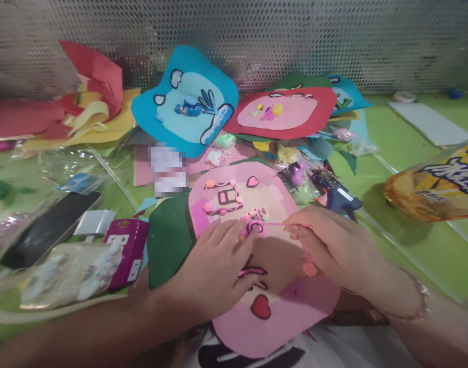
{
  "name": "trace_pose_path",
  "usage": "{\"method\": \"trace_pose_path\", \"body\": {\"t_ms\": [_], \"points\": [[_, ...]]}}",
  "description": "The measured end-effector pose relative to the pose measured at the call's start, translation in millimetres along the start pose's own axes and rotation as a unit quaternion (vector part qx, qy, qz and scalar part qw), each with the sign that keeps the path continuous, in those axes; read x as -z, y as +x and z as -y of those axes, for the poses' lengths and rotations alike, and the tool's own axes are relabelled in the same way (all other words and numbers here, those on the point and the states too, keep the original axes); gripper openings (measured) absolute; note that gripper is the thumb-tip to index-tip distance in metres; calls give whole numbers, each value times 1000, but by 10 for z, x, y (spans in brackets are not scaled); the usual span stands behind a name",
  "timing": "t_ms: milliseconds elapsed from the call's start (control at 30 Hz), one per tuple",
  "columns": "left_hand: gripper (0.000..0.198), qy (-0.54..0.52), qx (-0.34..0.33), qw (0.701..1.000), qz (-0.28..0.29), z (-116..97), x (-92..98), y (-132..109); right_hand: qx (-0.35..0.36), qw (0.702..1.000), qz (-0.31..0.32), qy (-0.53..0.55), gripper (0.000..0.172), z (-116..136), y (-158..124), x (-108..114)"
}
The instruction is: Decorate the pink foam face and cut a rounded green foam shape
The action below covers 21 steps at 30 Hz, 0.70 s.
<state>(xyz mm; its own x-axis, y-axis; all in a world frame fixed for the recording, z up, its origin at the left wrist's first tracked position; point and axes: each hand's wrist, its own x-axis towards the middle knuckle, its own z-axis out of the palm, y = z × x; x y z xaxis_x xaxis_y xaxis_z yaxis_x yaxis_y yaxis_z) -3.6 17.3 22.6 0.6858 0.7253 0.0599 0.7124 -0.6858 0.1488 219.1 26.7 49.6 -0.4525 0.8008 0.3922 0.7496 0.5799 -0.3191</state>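
Note:
A pink paper craft card (272, 337) with a beige centre lies tilted in front of me, decorated with hearts, small flowers and a frame shape. My left hand (218, 266) rests on it, fingers stretched out, one fingertip touching a pink and dark spiral (255, 228). From that spiral a thin pink strand (274, 224), which looks like modelling clay, runs right to my right hand (329, 245). Thumb and forefinger there pinch its end. Below the right fingers sits an orange-pink flower (309, 269), and a red heart (260, 306) shows near the card's lower part.
Blue (149, 110) and red (322, 105) decorated cards stand at the back, against a perforated metal panel (295, 36). At left lie a dark phone (46, 230), a white charger (94, 223) and a magenta case (136, 232). A yellow snack bag (441, 179) is at right.

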Motion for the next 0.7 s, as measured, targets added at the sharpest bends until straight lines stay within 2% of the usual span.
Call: {"method": "trace_pose_path", "body": {"t_ms": [333, 533, 700], "points": [[57, 1, 2, 1000, 3, -10, 0, -1, 3, 1000, 19, 16, 20, 1, 6, 32], [57, 3, 5, 1000, 7, -18, 11, -1, 59, 997, 34, 32, 21, 27, 17, 57], [56, -7, 10, 1000, 11, -25, 24, 1, 140, 988, 52, 42, 21, 2, 17, 41]]}}
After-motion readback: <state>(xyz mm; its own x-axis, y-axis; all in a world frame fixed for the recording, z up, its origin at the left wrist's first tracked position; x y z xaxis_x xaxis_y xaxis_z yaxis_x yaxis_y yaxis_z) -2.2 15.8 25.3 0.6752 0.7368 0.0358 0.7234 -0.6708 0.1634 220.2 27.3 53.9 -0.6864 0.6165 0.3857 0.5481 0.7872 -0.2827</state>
